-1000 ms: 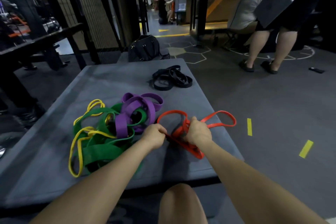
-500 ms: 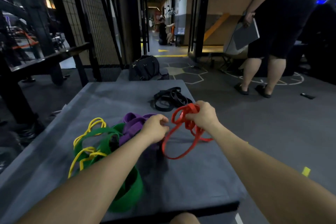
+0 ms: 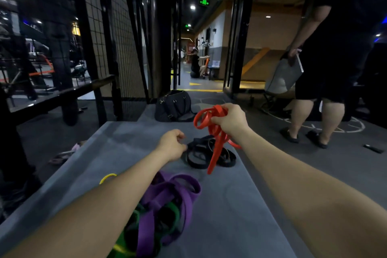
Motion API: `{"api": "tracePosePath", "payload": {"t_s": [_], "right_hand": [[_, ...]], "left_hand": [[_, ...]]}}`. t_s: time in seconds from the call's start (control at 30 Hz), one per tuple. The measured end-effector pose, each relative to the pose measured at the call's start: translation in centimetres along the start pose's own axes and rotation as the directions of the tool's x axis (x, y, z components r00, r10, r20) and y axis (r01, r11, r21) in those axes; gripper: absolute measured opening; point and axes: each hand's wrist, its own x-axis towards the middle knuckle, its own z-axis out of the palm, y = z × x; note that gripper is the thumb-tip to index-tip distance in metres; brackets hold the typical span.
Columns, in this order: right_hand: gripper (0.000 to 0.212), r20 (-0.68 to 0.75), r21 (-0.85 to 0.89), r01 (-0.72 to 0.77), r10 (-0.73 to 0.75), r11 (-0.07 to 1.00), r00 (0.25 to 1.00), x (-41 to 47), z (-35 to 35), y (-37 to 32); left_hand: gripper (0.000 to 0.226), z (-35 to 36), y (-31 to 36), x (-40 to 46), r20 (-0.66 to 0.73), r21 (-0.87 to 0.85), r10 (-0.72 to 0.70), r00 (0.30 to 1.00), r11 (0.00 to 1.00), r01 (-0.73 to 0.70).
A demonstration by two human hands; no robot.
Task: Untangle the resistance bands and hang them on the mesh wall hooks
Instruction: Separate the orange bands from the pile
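The desk (image 3: 240,211) is a low platform covered in grey, felt-like matting with soft rounded edges, set in a dim gym room with dark carpeted floor (image 3: 314,153). To the left stands a black wire mesh wall (image 3: 123,44) of small square cells in a dark metal frame. A black duffel bag (image 3: 173,106) sits past the desk's far end, before a lit corridor. A second person (image 3: 326,65) stands on the floor to the right, holding a flat grey item. The right hand (image 3: 230,120) is raised above the desk, its grip closed round a bunched red resistance band (image 3: 211,128), a flat, smooth rubber strip whose loops hang down in front of the black bands. The left hand (image 3: 172,146) is held above the desk with fingers loosely curled and nothing in its grip, just left of the black resistance bands (image 3: 201,158), which lie coiled in flat matte loops on the matting. Nearer the camera lies a tangled heap: wide purple bands (image 3: 176,197), green bands (image 3: 167,216) beneath them, and a thin yellow band (image 3: 107,177) showing beside the left forearm.
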Motion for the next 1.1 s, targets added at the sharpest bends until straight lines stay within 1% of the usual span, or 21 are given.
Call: {"api": "tracePosePath", "payload": {"t_s": [0.07,0.17,0.3,0.43,0.5,0.57,0.6,0.63,0.67,0.73,0.77,0.83,0.93,1.03,1.07,1.1], "right_hand": [[0.019,0.004,-0.019,0.024,-0.024,1.000,1.000,2.1,2.0,-0.7],[0.018,0.003,-0.009,0.050,-0.050,0.999,0.999,5.6,6.0,-1.8],[0.016,0.024,0.118,0.062,-0.065,0.991,0.998,10.3,12.7,-2.4],[0.025,0.009,0.261,0.099,-0.105,0.960,0.994,14.3,19.5,-1.3],[0.024,0.015,0.299,0.067,-0.075,0.952,0.997,15.6,22.7,0.7],[0.019,0.060,0.290,-0.016,-0.002,0.957,0.998,16.4,25.9,4.0],[0.019,0.095,0.248,-0.067,0.044,0.967,0.994,16.4,27.4,6.0],[0.021,0.149,0.156,-0.108,0.084,0.982,0.985,16.1,28.5,7.9],[0.026,0.212,0.017,-0.126,0.119,0.992,0.970,15.4,29.1,9.5],[0.042,0.300,-0.243,-0.085,0.158,0.966,0.941,14.3,29.6,12.0],[0.048,0.316,-0.301,-0.046,0.145,0.953,0.938,13.9,29.4,12.7],[0.054,0.342,-0.329,-0.011,0.130,0.944,0.931,13.6,28.5,12.9],[0.050,0.358,-0.373,0.001,0.142,0.928,0.923,12.6,26.5,11.9],[0.046,0.360,-0.358,-0.028,0.166,0.933,0.918,10.7,24.2,10.7],[0.038,0.364,-0.361,-0.024,0.164,0.932,0.917,9.8,23.5,10.1],[0.024,0.365,-0.363,-0.012,0.154,0.932,0.918,8.9,22.8,9.6]], "left_hand": [[0.038,-1.2,-0.8,2.4,-0.037,-0.003,-0.014,0.999,1.000,0.014],[0.036,-3.2,-2.5,6.1,-0.100,-0.006,-0.015,0.995,1.000,0.015],[0.041,-5.8,-6.3,10.8,-0.157,0.094,-0.028,0.987,0.995,0.044],[0.034,-6.9,-11.1,14.8,-0.200,0.149,-0.035,0.979,0.987,0.066],[0.033,-6.2,-13.7,16.0,-0.207,0.166,-0.043,0.977,0.983,0.079],[0.033,-4.7,-16.3,16.6,-0.190,0.184,-0.050,0.981,0.979,0.085],[0.034,-3.8,-17.6,16.6,-0.167,0.181,-0.066,0.984,0.979,0.096],[0.036,-2.8,-18.6,16.5,-0.139,0.173,-0.089,0.986,0.978,0.113],[0.038,-1.8,-19.6,16.3,-0.109,0.174,-0.114,0.987,0.976,0.132],[0.040,-0.3,-20.9,15.8,-0.066,0.192,-0.144,0.987,0.969,0.154],[0.043,0.1,-21.3,15.5,-0.052,0.202,-0.150,0.987,0.967,0.157],[0.046,0.3,-21.5,15.0,-0.034,0.211,-0.160,0.987,0.964,0.163],[0.044,-0.3,-20.9,13.7,-0.024,0.206,-0.174,0.984,0.963,0.176],[0.041,-1.5,-19.3,11.8,-0.028,0.197,-0.163,0.986,0.966,0.166],[0.039,-1.8,-18.8,11.0,-0.032,0.188,-0.161,0.986,0.968,0.164],[0.037,-2.2,-18.2,10.1,-0.033,0.171,-0.163,0.986,0.971,0.166]]}}
